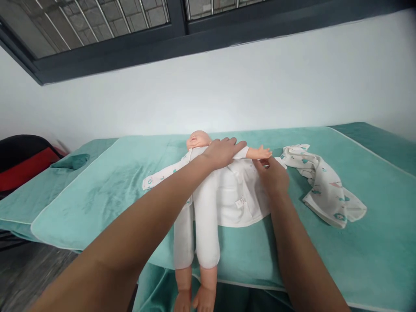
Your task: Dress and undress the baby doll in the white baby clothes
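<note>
A baby doll [208,242] in white leggings and a white undergarment lies on its back, feet toward me. A white baby shirt [238,203] with a small green print is spread open beside and partly under it, inside facing up. Its printed sleeve [169,173] covers the doll's arm on the left of the picture. My left hand [224,152] lies flat, fingers extended, over the doll's chest and shoulder. Below the doll's outstretched hand [261,152], my right hand [273,173] has its fingers closed on the shirt's edge near the other sleeve; the exact grip is partly hidden.
A matching printed baby garment [334,190] lies crumpled on the right of the green-covered bed [91,203]. Behind are a white wall [260,86] and a dark-framed barred window [107,52]. A black and red object [26,164] stands at the far left.
</note>
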`<state>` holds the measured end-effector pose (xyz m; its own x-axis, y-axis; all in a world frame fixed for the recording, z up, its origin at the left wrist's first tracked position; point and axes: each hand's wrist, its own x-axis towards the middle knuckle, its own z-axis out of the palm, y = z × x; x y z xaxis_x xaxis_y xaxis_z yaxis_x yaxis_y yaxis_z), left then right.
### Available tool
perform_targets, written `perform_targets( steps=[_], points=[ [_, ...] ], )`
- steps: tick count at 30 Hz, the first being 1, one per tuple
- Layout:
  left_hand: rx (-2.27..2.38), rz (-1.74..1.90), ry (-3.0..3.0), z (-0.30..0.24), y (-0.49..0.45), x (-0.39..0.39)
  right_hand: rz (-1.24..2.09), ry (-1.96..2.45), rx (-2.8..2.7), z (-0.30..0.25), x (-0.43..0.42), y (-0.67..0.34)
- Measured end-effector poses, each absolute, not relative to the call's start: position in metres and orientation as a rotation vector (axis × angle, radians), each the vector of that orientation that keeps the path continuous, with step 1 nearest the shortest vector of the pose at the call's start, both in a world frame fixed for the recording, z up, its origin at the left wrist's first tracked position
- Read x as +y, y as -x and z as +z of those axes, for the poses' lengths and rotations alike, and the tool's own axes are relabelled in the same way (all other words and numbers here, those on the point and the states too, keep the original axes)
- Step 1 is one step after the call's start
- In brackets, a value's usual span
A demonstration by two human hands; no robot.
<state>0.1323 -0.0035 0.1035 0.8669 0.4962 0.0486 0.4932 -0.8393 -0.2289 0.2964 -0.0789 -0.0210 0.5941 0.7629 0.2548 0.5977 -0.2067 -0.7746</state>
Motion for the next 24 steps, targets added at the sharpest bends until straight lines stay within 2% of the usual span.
perform_targets(
  steps=[3, 6, 9, 12, 15, 21, 24],
  points=[
    [-0.705, 0.06, 2.756, 0.102, -0.121, -0.003, 0.29, 2.097, -1.171, -0.026, -0.08, -0.306],
    [-0.645, 0.124, 2.695, 0.104, -0.113, -0.004, 0.347, 2.075, -1.291, -0.029, -0.083, -0.307],
    [-0.575, 0.212, 2.637, 0.11, -0.107, -0.004, 0.454, 1.841, -1.118, -0.027, -0.085, -0.309],
    [-0.611, 0.325, 2.596, 0.109, -0.107, -0.004, 0.759, 1.457, -0.8, -0.02, -0.088, -0.311],
    [-0.783, 0.352, 2.59, 0.096, -0.117, -0.008, 1.039, 1.189, -0.729, -0.009, -0.096, -0.306],
    [-1.172, -0.074, 2.75, 0.064, -0.146, -0.016, 1.074, 0.962, -0.982, 0.007, -0.114, -0.286],
    [-1.249, -0.334, 3.1, 0.067, -0.146, -0.01, 1.187, 0.915, -1.113, 0.007, -0.115, -0.283]
  ],
)
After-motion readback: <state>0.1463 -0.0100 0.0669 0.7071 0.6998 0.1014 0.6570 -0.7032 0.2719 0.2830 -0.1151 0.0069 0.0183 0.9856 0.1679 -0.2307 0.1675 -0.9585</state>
